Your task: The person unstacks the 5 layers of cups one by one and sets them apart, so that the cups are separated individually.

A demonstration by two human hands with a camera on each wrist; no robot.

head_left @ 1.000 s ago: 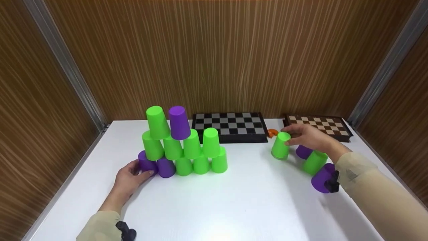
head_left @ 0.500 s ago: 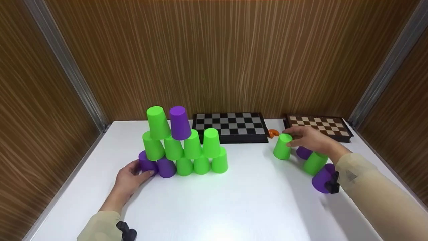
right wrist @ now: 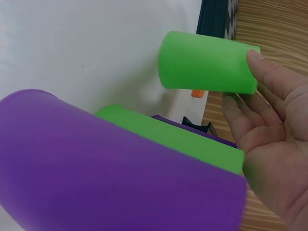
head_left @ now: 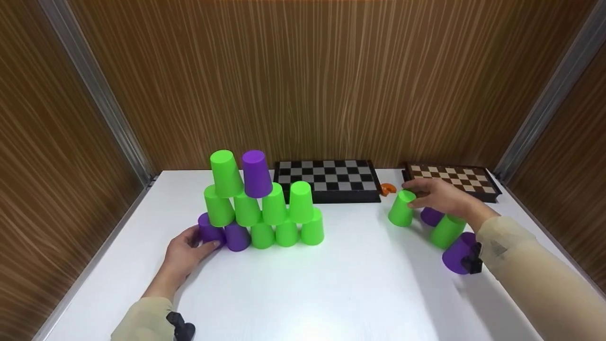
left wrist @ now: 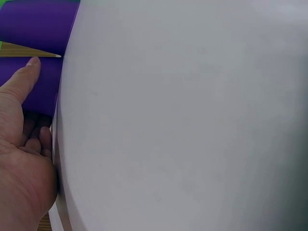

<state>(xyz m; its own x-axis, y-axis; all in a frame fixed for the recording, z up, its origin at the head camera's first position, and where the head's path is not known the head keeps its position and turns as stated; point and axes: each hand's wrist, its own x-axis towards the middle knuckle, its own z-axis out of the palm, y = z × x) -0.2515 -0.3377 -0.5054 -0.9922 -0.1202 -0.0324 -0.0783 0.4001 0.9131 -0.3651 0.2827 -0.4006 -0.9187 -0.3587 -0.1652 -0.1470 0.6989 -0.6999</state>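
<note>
Plain green cup [head_left: 400,210] in right hand [head_left: 438,194]

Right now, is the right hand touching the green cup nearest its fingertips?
Touching. The right wrist view shows it: the right hand lays its thumb on the green cup at the narrow end, fingers against the opposite side.

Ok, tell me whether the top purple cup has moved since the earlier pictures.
No, in no visible direction: in the head view, the top purple cup keeps its place just left of the black-and-gray board.
</note>
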